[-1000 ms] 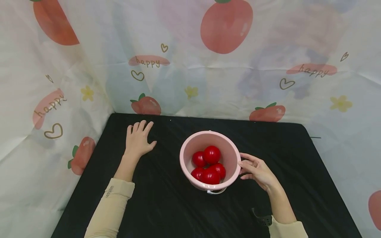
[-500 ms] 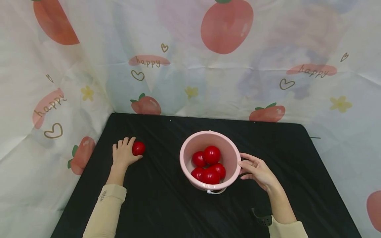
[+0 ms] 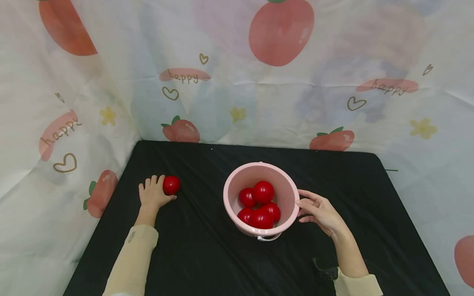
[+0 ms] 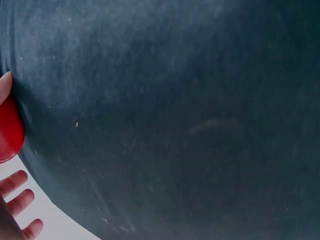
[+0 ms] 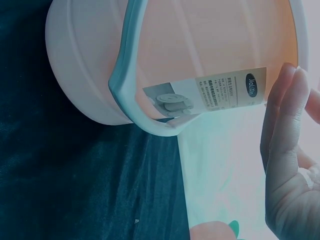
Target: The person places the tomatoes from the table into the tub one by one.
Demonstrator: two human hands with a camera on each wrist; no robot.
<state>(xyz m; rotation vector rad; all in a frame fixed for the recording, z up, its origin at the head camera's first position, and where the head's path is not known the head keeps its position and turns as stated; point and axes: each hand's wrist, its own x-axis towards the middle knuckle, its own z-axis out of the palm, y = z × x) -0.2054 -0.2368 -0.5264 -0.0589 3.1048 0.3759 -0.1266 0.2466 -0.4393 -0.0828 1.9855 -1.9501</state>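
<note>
My left hand (image 3: 152,195) lies at the left of a red ball (image 3: 171,185), its fingers spread and the thumb just below the ball. In the left wrist view the thumb (image 4: 5,86) touches the red ball (image 4: 9,131), while several fingertips stay apart from it. My right hand (image 3: 320,215) is at the right side of a pink bucket (image 3: 232,177), fairly straight fingers and thumb touching its rim. Several red balls (image 3: 263,192) lie inside the bucket. A label and the handle (image 5: 129,65) show in the right wrist view.
A black cloth (image 3: 207,263) covers the table. White curtains (image 3: 229,37) printed with fruit, hearts and flowers hang behind and at the left. The bucket stands between both hands. A dark strap (image 3: 327,273) sits at the right wrist.
My left hand has moved left and nearer from the back of the table, and the red ball beside it has come into sight. My right hand and the bucket have stayed put.
</note>
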